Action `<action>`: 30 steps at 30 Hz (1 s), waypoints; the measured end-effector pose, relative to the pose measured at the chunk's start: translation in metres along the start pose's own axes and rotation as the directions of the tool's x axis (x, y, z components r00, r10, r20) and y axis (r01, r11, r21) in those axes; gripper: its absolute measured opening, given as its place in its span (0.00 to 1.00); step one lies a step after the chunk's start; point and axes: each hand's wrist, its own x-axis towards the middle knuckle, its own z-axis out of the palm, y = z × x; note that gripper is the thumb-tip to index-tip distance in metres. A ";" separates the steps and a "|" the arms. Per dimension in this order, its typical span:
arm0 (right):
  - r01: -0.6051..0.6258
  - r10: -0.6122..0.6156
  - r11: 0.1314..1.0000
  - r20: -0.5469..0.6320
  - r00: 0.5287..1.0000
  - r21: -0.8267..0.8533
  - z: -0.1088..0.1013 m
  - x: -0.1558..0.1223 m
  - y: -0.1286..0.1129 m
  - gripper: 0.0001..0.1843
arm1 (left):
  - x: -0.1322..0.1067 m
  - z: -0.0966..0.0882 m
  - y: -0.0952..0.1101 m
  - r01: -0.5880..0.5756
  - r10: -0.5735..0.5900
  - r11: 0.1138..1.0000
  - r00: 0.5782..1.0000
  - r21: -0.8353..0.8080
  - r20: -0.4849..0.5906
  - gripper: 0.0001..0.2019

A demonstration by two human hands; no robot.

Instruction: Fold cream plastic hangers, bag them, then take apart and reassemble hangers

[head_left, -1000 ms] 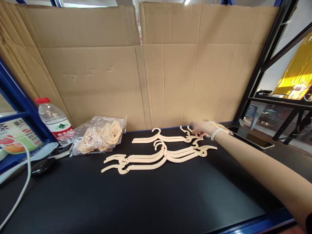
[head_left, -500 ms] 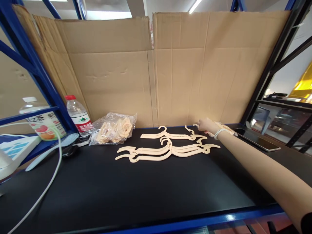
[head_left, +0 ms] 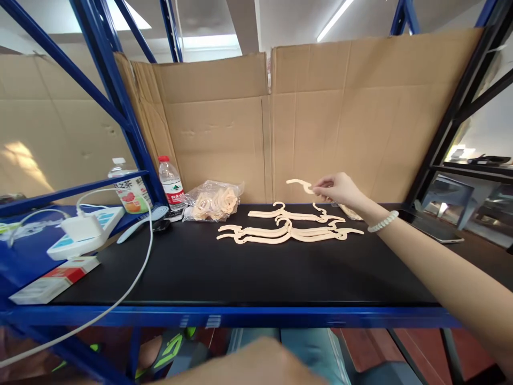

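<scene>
My right hand [head_left: 337, 191], with a beaded bracelet at the wrist, pinches a curved cream hanger piece [head_left: 298, 183] and holds it above the back of the table. Below it, a partly assembled cream hanger [head_left: 294, 216] lies flat, lacking a curved end piece on its left side. In front of that, other cream hangers [head_left: 264, 236] lie stacked close together, with hooks pointing away from me. Partly hidden behind my right hand is a bag of pieces [head_left: 349, 212]. My left hand [head_left: 276, 366] is low at the bottom edge, smeared by motion, its fingers not distinguishable.
A clear bag of cream pieces [head_left: 214, 202], a red-capped water bottle [head_left: 173, 184] and a pale blue spatula-like tool [head_left: 143, 223] stand or lie at left. A white cable [head_left: 140, 272] loops over the table's left. A tablet-like device [head_left: 435, 228] lies at right; cardboard [head_left: 312, 117] walls the back.
My right hand has lifted from the bag at the right and moved slightly up, now carrying a curved hanger piece. My left hand has come into view at the bottom. The camera view has shifted.
</scene>
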 end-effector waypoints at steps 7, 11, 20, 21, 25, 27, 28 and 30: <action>0.073 -0.187 0.822 0.147 0.971 0.565 0.027 -0.041 -0.049 0.10 | 0.048 -0.101 0.004 -0.117 -0.107 0.959 0.697 -0.259 -0.710 0.19; -0.002 -0.172 0.799 0.231 0.958 0.601 0.047 -0.041 -0.046 0.08 | 0.083 -0.119 -0.028 -0.355 -0.064 0.864 0.625 -0.356 -0.778 0.16; 0.103 -0.214 0.936 0.311 0.926 0.337 0.080 -0.014 -0.016 0.06 | 0.078 -0.126 -0.063 -0.361 -0.299 0.715 0.616 -0.599 -0.729 0.14; 0.194 -0.247 0.962 0.305 0.920 0.194 0.078 -0.009 -0.013 0.08 | 0.075 -0.126 -0.067 -0.351 -0.315 0.711 0.617 -0.610 -0.722 0.14; 0.337 -0.277 0.910 0.250 0.928 -0.241 0.065 0.016 0.013 0.08 | 0.064 -0.128 -0.083 -0.319 -0.365 0.698 0.612 -0.641 -0.702 0.13; 0.341 -0.246 0.883 0.300 0.922 -0.323 0.061 0.025 0.030 0.07 | 0.058 -0.128 -0.088 -0.312 -0.384 0.692 0.605 -0.651 -0.698 0.13; 0.348 -0.228 0.867 0.335 0.914 -0.357 0.061 0.028 0.038 0.07 | 0.056 -0.128 -0.088 -0.312 -0.394 0.689 0.597 -0.654 -0.699 0.13; 0.362 -0.198 0.838 0.390 0.899 -0.408 0.065 0.031 0.052 0.06 | 0.054 -0.127 -0.088 -0.320 -0.409 0.684 0.576 -0.656 -0.708 0.12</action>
